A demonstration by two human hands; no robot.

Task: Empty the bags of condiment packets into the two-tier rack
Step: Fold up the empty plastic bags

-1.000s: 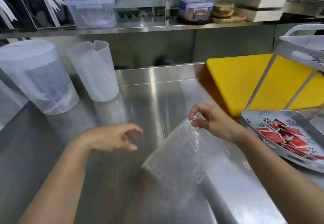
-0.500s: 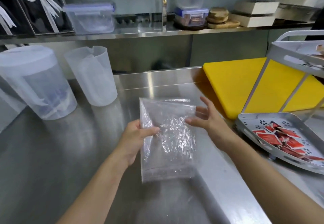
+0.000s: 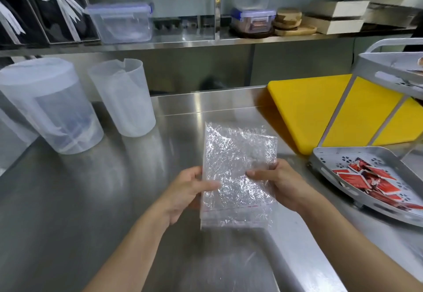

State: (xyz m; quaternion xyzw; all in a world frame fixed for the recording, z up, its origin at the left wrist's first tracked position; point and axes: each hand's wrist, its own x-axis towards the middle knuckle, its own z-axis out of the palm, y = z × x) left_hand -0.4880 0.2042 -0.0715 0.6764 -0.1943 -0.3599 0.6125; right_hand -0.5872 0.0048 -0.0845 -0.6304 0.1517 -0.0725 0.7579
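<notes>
A crinkled clear plastic bag (image 3: 237,154) with nothing inside it is held flat above the steel counter. My left hand (image 3: 185,191) grips its left edge and my right hand (image 3: 278,183) grips its right edge, thumbs on top. A thin red seal line runs across the bag near its bottom end. To the right stands the grey two-tier rack (image 3: 327,170). Its lower tray holds several red condiment packets (image 3: 370,180). The upper tier (image 3: 375,65) is partly cut off at the frame's right edge.
A yellow cutting board (image 3: 304,113) lies behind the rack. Two translucent plastic pitchers (image 3: 123,95) stand at the back left. A shelf above carries lidded containers (image 3: 121,21) and wooden boards. A raised steel edge (image 3: 304,257) runs along the counter's front right.
The bag was held by my right hand alone one second ago. My left hand came in and took its left edge. Both hands now hold it spread flat in front of me.
</notes>
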